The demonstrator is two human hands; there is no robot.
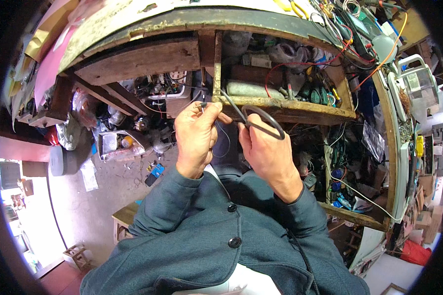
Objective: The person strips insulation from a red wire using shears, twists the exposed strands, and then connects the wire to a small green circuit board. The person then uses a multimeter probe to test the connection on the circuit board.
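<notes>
My left hand [196,140] is closed in a pinch on a thin dark cable, whose small black end [203,104] sticks up by the thumb. A thin loop of wire [228,142] hangs below the fingers. Close by on the right, my right hand [271,156] is closed on scissors with a large dark loop handle [267,119]. Their slender grey blades [233,104] point up and left, past the left fingertips, apart from the black end. The second handle loop is hidden in the hand.
Ahead stands a worn wooden bench [147,61] with an open drawer [300,109] full of tools and parts. Red wire [283,65] trails over it. At left, a box of parts [123,143] and a blue item [157,170] lie low down, near a wooden stool [125,215].
</notes>
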